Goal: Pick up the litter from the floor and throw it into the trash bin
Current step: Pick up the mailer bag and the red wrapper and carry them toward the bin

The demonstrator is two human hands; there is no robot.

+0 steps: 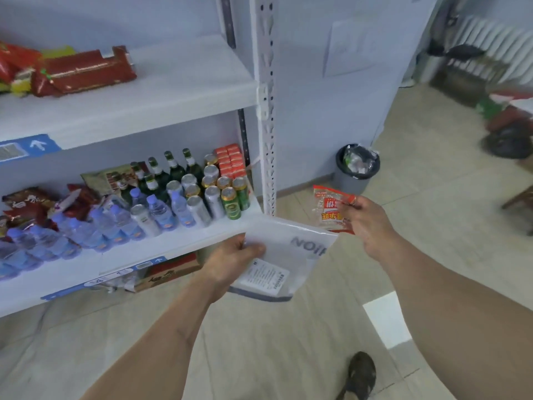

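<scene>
My left hand (230,261) grips a flat white plastic mailer bag (284,255) with grey lettering and a printed label, held above the floor. My right hand (367,223) pinches a clear snack wrapper with red print (328,207) by its right edge. Both pieces hang in the air in front of me, almost touching. A grey trash bin (353,180) with a black liner, holding crumpled clear wrappers, stands on the floor against the wall, beyond the right hand.
A white metal shelf unit (266,111) on the left carries water bottles, cans, green bottles and red snack packs. A cardboard box (170,272) sits under it. A white patch (386,321) lies on the tiled floor beside my shoe (360,376). Furniture and a black bag stand far right.
</scene>
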